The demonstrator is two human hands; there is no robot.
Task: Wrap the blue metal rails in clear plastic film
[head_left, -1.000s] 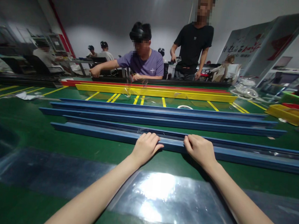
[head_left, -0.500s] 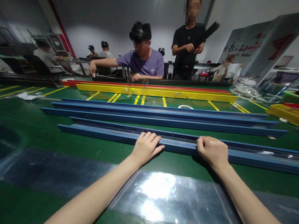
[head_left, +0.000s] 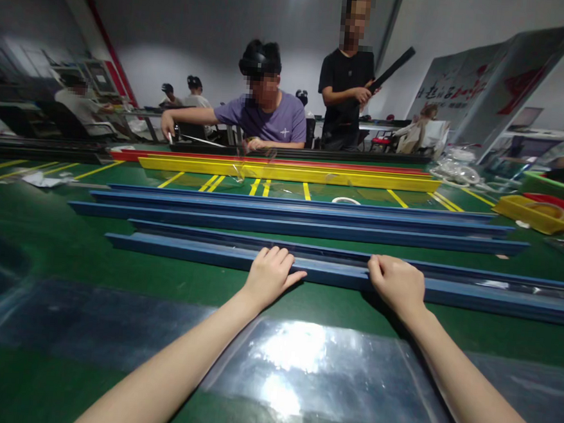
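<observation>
A long blue U-shaped channel [head_left: 333, 275] lies across the green table in front of me, its open side up. My left hand [head_left: 268, 278] grips its near wall, fingers hooked over the edge and thumb stretched to the right. Further right, my right hand [head_left: 397, 285] is closed like a fist on the same wall, its fingertips hidden. Clear film shows inside the channel's right part. Under my forearms, a wide strip of clear plastic film [head_left: 338, 376] lies on the table and reflects the lights.
Beyond are more blue channels [head_left: 300, 229], a white ring [head_left: 346, 202], yellow channels [head_left: 289, 174] and a red one. A yellow tray [head_left: 528, 214] stands at right, near bundled clear plastic [head_left: 456, 169]. A seated person [head_left: 274, 117] and a standing person with a dark bar [head_left: 393, 69] are opposite.
My hands keep their places on the blue channel while the view shifts slightly. Across the table, the standing person's hands have come closer together on the dark bar.
</observation>
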